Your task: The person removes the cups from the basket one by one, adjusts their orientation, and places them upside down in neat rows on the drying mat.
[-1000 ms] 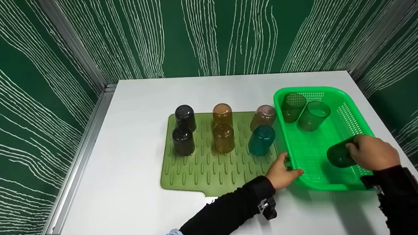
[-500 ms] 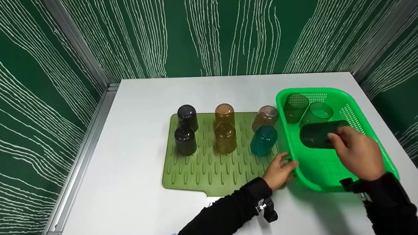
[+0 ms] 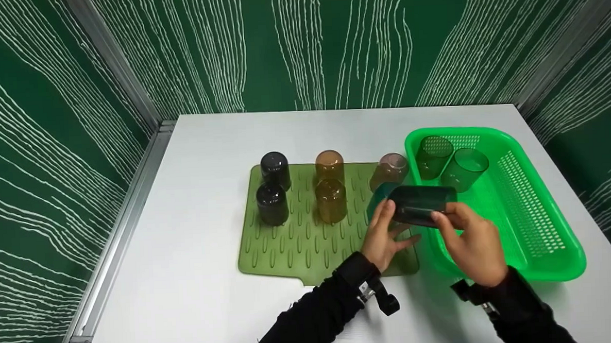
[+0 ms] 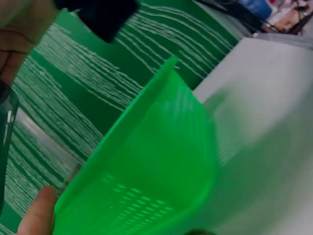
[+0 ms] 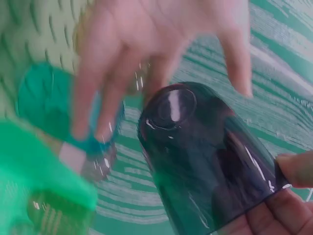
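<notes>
My right hand (image 3: pixel 476 244) grips a dark tinted drinking glass (image 3: pixel 423 202) near its rim. The glass lies sideways in the air over the left side of the green basket, its closed base pointing left. Beside that base is my left hand (image 3: pixel 383 243), fingers spread; in the right wrist view its thumb stands apart from the dark glass (image 5: pixel 195 156). Whether a left fingertip touches the base I cannot tell. Behind the left hand, a teal glass (image 3: pixel 376 199) stands upside down on the olive-green mat (image 3: pixel 299 254), partly hidden.
Two dark glasses (image 3: pixel 275 203) and two amber glasses (image 3: pixel 331 201) stand upside down on the mat, with a pinkish glass (image 3: pixel 389 169) at its back right. The green basket (image 3: pixel 553 197) holds two greenish-looking glasses (image 3: pixel 464 169) in its back left corner.
My right hand has lifted the dark glass from the basket's right side and carried it left to the mat's edge. My left hand has left the basket rim and come up beside the glass's base.
</notes>
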`<state>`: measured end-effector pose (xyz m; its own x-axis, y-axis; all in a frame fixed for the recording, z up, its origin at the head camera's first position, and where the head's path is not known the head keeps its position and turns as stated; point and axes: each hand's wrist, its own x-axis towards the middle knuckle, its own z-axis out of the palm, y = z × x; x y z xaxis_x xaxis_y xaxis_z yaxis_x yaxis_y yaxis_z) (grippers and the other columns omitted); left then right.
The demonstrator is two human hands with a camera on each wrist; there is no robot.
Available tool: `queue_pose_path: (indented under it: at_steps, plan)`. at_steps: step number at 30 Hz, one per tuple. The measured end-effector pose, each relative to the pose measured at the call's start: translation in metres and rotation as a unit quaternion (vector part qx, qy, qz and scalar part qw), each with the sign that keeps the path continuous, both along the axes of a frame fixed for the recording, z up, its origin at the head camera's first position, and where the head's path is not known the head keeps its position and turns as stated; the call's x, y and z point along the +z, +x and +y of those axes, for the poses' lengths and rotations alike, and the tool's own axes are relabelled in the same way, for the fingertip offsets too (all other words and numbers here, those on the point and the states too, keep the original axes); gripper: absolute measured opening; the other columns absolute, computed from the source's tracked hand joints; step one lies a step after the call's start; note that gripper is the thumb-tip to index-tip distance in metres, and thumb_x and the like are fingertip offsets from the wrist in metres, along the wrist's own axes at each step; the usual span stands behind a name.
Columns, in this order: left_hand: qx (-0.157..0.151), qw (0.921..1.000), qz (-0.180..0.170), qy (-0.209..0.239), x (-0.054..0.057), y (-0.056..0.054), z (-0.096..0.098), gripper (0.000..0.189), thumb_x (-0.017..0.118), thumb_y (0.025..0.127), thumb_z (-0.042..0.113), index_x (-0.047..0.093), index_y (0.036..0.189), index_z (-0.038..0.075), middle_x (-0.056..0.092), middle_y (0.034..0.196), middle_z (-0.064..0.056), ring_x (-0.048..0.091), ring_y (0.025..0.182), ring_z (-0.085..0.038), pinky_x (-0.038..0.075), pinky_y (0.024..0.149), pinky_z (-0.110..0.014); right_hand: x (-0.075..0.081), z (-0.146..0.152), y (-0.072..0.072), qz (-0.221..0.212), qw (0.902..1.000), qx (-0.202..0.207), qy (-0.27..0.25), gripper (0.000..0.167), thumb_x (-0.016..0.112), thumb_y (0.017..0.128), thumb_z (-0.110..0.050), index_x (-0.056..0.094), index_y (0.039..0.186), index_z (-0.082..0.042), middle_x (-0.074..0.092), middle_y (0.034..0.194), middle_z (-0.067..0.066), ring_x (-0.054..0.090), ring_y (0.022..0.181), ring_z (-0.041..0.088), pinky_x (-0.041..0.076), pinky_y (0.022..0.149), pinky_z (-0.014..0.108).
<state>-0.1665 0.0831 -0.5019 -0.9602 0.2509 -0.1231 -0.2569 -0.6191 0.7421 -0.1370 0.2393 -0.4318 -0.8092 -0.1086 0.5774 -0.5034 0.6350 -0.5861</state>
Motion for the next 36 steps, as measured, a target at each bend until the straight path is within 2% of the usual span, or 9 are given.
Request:
queue_pose_path:
  at_steps: [2, 4, 6, 10, 13, 16, 24, 30, 36]
  plan:
    - [0.005, 0.9998, 0.013, 0.014, 0.0, -0.001, -0.005, 0.114, 0.068, 0.094, 0.078, 0.024, 0.172, 0.006, 0.037, 0.168, -0.026, 0.044, 0.154, -0.053, 0.048, 0.118, -0.067, -0.004, -0.006, 0.001, -0.001, 1.0, 0.007, -0.002, 0.012, 0.075, 0.094, 0.013, 0.07, 0.105, 0.009, 0.079, 0.091, 0.027, 0.081, 0.082, 0.02, 0.048, 0.068, 0.008]
    - [0.01, 0.9996, 0.024, 0.014, 0.0, -0.002, -0.01, 0.131, 0.074, 0.078, 0.088, 0.028, 0.171, 0.007, 0.044, 0.162, -0.025, 0.047, 0.152, -0.05, 0.05, 0.117, -0.066, -0.008, -0.012, 0.002, 0.002, 0.9999, 0.012, -0.004, 0.013, 0.075, 0.094, 0.013, 0.071, 0.105, 0.008, 0.079, 0.091, 0.027, 0.081, 0.082, 0.031, 0.049, 0.07, 0.007]
    - [0.014, 0.9995, 0.028, 0.004, -0.001, -0.003, -0.014, 0.138, 0.075, 0.07, 0.091, 0.03, 0.17, 0.008, 0.049, 0.158, -0.024, 0.055, 0.146, -0.044, 0.052, 0.115, -0.063, -0.012, -0.017, 0.003, 0.008, 0.9997, 0.022, -0.011, 0.015, 0.076, 0.092, 0.014, 0.071, 0.105, 0.008, 0.079, 0.092, 0.026, 0.082, 0.084, 0.017, 0.05, 0.07, 0.007]
    - [0.032, 0.9989, 0.027, -0.023, 0.001, -0.003, -0.022, 0.104, 0.067, 0.097, 0.074, 0.034, 0.168, 0.006, 0.051, 0.155, -0.023, 0.066, 0.129, -0.027, 0.059, 0.11, -0.053, -0.021, -0.026, 0.004, 0.014, 0.9987, 0.041, -0.027, 0.018, 0.076, 0.09, 0.017, 0.07, 0.104, 0.008, 0.079, 0.091, 0.025, 0.069, 0.092, -0.011, 0.051, 0.07, 0.006]
    - [0.05, 0.9974, 0.029, -0.042, 0.003, -0.003, -0.028, 0.065, 0.051, 0.116, 0.043, 0.038, 0.165, 0.003, 0.055, 0.149, -0.023, 0.069, 0.116, -0.019, 0.063, 0.101, -0.044, -0.028, -0.033, 0.005, 0.012, 0.9978, 0.05, -0.042, 0.019, 0.075, 0.09, 0.019, 0.069, 0.104, 0.008, 0.079, 0.091, 0.025, 0.067, 0.093, -0.015, 0.051, 0.07, 0.006]
    - [0.06, 0.995, 0.04, -0.069, 0.003, -0.006, -0.034, 0.051, 0.042, 0.118, 0.024, 0.04, 0.163, -0.002, 0.057, 0.145, -0.024, 0.068, 0.107, -0.016, 0.064, 0.09, -0.036, -0.036, -0.039, 0.005, 0.007, 0.9962, 0.059, -0.063, 0.018, 0.073, 0.09, 0.021, 0.068, 0.103, 0.01, 0.079, 0.091, 0.026, 0.066, 0.095, -0.016, 0.051, 0.071, 0.005]
    - [0.077, 0.9813, 0.101, -0.145, 0.002, -0.009, -0.054, 0.047, 0.05, 0.114, 0.02, 0.047, 0.153, -0.006, 0.06, 0.135, -0.021, 0.065, 0.1, -0.014, 0.061, 0.08, -0.026, -0.051, -0.045, 0.006, -0.055, 0.9877, 0.094, -0.113, 0.011, 0.067, 0.096, 0.02, 0.062, 0.103, 0.013, 0.076, 0.098, 0.031, 0.066, 0.099, -0.014, 0.051, 0.078, 0.004]
    - [0.075, 0.942, 0.168, -0.281, 0.005, -0.011, -0.075, 0.047, 0.056, 0.113, 0.022, 0.05, 0.153, -0.003, 0.06, 0.134, -0.026, 0.062, 0.107, -0.016, 0.054, 0.095, -0.028, -0.058, -0.048, 0.008, -0.102, 0.9875, 0.093, -0.076, 0.015, 0.071, 0.098, 0.013, 0.062, 0.109, 0.009, 0.078, 0.11, 0.026, 0.076, 0.103, 0.005, 0.056, 0.077, 0.012]
    - [0.024, 0.8783, 0.229, -0.419, 0.023, -0.007, -0.097, 0.051, 0.062, 0.113, 0.026, 0.049, 0.156, 0.002, 0.054, 0.148, -0.026, 0.061, 0.123, -0.031, 0.055, 0.103, -0.038, -0.062, -0.044, 0.013, -0.197, 0.9757, 0.095, 0.015, 0.026, 0.076, 0.1, -0.002, 0.064, 0.123, 0.002, 0.078, 0.12, 0.017, 0.077, 0.11, 0.038, 0.065, 0.094, 0.049]
